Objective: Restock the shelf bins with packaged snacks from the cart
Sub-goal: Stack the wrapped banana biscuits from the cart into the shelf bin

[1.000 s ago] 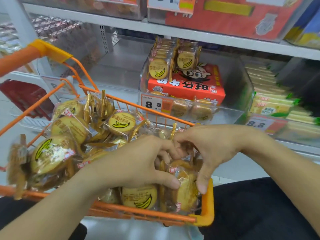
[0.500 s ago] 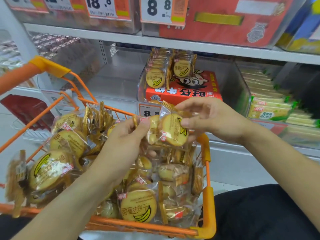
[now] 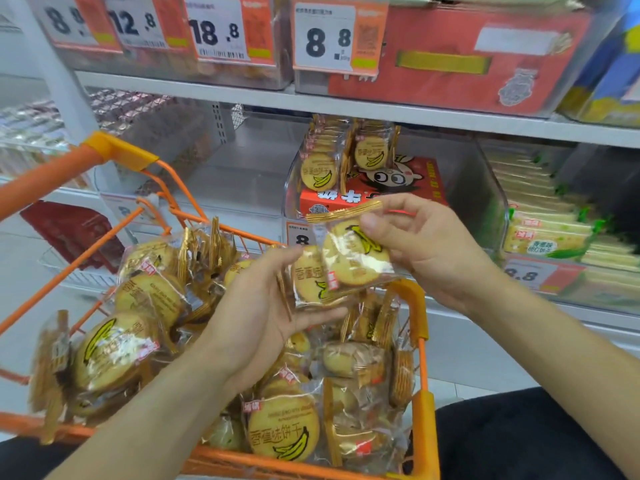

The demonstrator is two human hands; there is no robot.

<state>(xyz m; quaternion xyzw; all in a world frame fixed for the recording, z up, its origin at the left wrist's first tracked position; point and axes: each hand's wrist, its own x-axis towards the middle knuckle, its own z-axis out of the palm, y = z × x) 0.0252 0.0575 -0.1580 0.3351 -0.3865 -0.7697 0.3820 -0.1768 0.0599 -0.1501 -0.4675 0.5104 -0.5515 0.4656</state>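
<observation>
**Packets lifted clear of cart, now level with target bin**

2 banana biscuit packets are in hand above the cart. The right-hand packet (image 3: 353, 258) is pinched at its upper edge by the right hand (image 3: 422, 251), grip closed on it. It overlaps the left-hand packet (image 3: 310, 278), which rests against the fingers of the left hand (image 3: 263, 306), grip closed on that one.

Change noted: 1 second ago both hands were down among the stock at the near corner of the cart; they have since risen, each with a packet, and the view has tilted up towards the shelf.

The orange cart (image 3: 419, 341) remains heaped with the same packets. Behind the hands, the clear shelf bin (image 3: 478, 188) holds 2 short upright rows of matching packets (image 3: 318, 171) on a red carton (image 3: 415, 181), with room beside them.

Judgement: pick complete; placement into that bin not yet done. Much stock remains.
</observation>
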